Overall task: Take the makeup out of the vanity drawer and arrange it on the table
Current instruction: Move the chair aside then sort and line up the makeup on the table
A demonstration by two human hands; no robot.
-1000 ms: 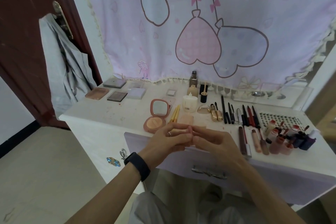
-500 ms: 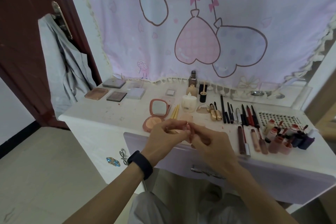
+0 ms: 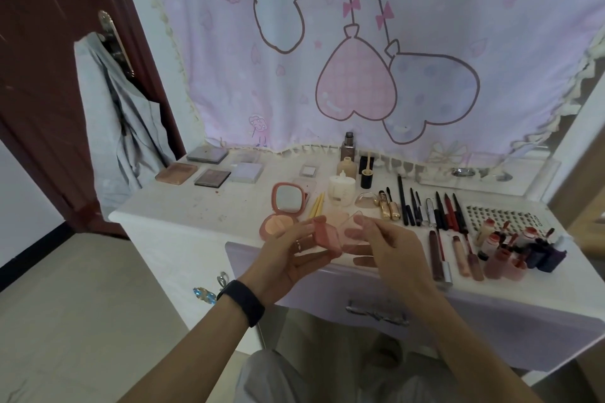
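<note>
A small translucent pink compact case (image 3: 327, 237) is held open above the front edge of the white vanity table (image 3: 183, 216). My left hand (image 3: 288, 255) grips its darker pink base. My right hand (image 3: 389, 249) pinches the clear pink lid (image 3: 355, 232), swung out to the right. Behind them lies an open round pink blush compact with a mirror (image 3: 288, 203). The lilac vanity drawer (image 3: 458, 314) below my hands looks closed.
Palettes (image 3: 211, 177) lie at the back left; bottles and a jar (image 3: 342, 188) stand mid-table. Pencils and mascaras (image 3: 425, 209) lie in a row on the right, with lip glosses (image 3: 510, 255) and a nail sheet (image 3: 501, 216) beyond. A grey garment (image 3: 111, 127) hangs on the door, left.
My hands were pressed together around the shut pink case; now they have drawn apart and the lid stands open to the right.
</note>
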